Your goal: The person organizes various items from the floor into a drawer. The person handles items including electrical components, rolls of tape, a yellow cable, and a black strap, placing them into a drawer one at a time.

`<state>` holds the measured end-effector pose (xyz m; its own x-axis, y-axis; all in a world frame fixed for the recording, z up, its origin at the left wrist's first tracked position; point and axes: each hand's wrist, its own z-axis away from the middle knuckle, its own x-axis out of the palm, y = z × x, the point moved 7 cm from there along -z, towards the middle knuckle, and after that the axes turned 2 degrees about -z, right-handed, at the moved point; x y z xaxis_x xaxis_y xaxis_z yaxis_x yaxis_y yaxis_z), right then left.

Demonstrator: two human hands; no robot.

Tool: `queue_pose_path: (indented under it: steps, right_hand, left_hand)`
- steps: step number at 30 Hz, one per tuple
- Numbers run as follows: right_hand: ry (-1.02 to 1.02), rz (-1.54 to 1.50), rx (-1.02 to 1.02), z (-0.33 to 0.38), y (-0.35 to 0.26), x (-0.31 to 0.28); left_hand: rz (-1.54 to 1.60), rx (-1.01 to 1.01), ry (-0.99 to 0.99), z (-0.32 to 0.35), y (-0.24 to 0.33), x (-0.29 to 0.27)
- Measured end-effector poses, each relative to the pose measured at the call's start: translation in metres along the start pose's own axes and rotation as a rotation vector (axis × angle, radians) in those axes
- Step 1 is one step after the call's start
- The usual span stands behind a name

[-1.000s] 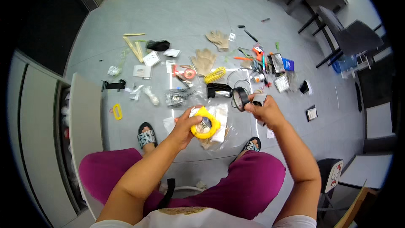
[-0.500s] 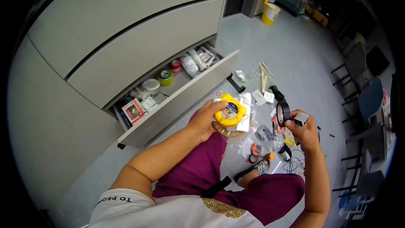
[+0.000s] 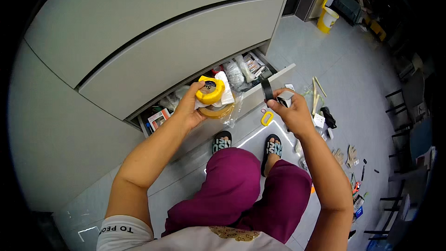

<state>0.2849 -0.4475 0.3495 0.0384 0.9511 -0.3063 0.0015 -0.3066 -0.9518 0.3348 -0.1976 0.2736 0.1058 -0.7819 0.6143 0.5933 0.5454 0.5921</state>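
My left hand is closed around a stack of things above the open drawer. On top is a yellow tape measure with a round label. Under it are a white packet, a brownish clear tape roll and a crinkled clear plastic bag. Near the drawer's right end, my right hand grips a black tape roll, seen nearly edge-on, and a small silvery box-like piece. The drawer is pulled out of a grey cabinet, partly hidden behind my hands.
Inside the drawer are a bubble-wrapped bundle, a red roll and a red-and-white box. A yellow ring-shaped handle lies on the floor before it. Gloves and loose items are scattered right; chairs stand beyond.
My body has turned toward the drawer and come closer. Both hands, still holding their things, have moved from over the floor to over the drawer. The black roll has turned nearly edge-on.
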Motion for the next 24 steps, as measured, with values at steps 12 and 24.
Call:
queue_pose_path:
  steps: [12, 24]
  right_hand:
    - [-0.219, 0.404, 0.084, -0.204, 0.124, 0.073]
    - [-0.590, 0.764, 0.135, -0.282, 0.173, 0.111]
  left_hand:
    - [0.036, -0.051, 0.273, -0.245, -0.059, -0.111]
    - [-0.755, 0.214, 0.706, -0.299, -0.074, -0.116]
